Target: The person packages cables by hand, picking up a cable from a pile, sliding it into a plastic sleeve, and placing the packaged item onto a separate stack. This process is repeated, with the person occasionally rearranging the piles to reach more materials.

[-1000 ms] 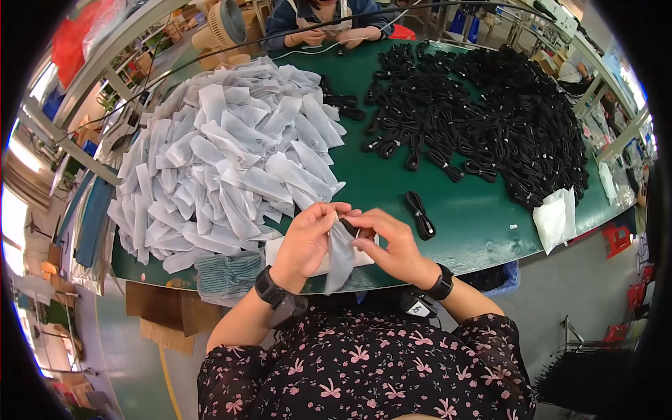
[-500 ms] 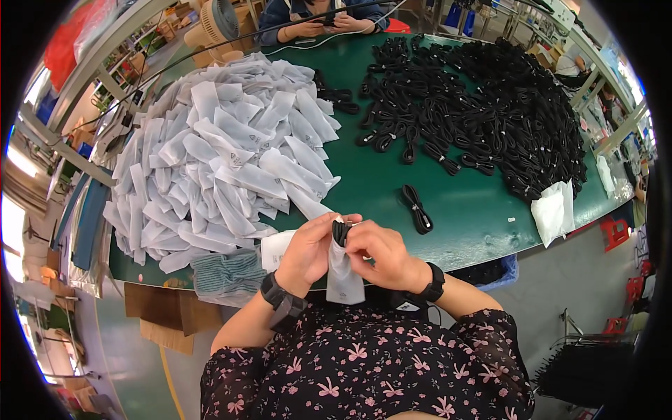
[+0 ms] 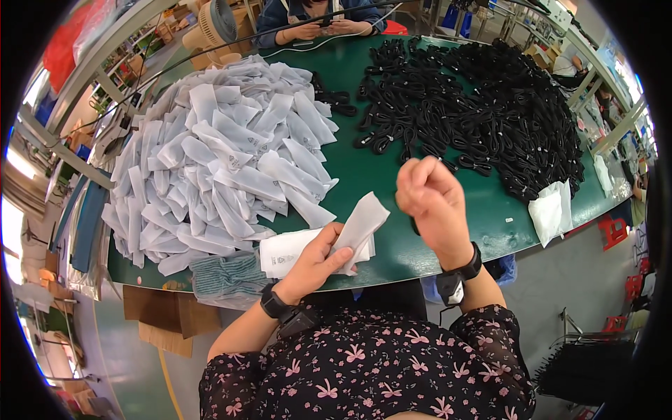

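Note:
In front of me my left hand grips a whitish, translucent pouch slanting up to the right; whether a cable is inside cannot be made out. Beneath that hand lies a stack of flat white pouches at the table's near edge. My right hand is raised over the table to the right of the pouch, its fingers curled together, with nothing visible in them. Behind it, a bundled black cable is almost wholly hidden. A large heap of whitish pouches covers the left; coiled black cables are piled at the right.
The green table has a blue-grey knitted item at its near left and a white plastic bag at its right edge. Across it sits a person beside a fan. Metal frame bars flank the left.
My hands have parted: the right moved up and right, off the pouch. The left lowered slightly, still gripping a pouch, now tilted. The cable ends seen at the pouch's mouth no longer show.

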The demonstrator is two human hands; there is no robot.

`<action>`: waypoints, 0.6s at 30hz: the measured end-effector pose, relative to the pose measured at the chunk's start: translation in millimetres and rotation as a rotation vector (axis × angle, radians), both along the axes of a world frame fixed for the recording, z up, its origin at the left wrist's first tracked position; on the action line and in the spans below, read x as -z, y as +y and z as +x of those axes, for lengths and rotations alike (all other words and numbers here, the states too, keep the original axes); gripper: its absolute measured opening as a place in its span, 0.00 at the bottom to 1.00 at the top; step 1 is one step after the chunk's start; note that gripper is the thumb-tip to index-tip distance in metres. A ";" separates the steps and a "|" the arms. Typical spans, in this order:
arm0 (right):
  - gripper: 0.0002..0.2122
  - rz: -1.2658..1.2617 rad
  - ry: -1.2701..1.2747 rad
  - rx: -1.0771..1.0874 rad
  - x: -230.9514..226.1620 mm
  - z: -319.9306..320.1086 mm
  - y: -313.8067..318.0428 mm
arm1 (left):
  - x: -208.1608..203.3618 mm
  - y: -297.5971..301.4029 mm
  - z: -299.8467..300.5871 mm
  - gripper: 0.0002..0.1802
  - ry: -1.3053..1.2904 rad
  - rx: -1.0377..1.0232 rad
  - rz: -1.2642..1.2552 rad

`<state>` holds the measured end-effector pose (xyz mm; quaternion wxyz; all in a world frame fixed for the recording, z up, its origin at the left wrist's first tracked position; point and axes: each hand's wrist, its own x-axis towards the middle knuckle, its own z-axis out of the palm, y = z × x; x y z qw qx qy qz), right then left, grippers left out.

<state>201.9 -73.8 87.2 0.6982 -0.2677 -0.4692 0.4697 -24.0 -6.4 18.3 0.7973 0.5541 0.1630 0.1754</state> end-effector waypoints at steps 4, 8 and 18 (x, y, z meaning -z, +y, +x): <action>0.05 -0.164 -0.140 0.208 -2.1 1.7 0.9 | 3.9 2.2 -3.0 0.23 -0.008 -0.027 0.078; 0.03 0.101 -0.810 0.246 3.0 -22.0 -2.0 | 1.8 -6.1 2.8 0.25 0.017 -0.065 0.229; 0.10 0.034 -0.829 0.566 24.9 31.4 13.1 | -23.2 98.4 -59.0 0.33 0.539 -0.484 0.621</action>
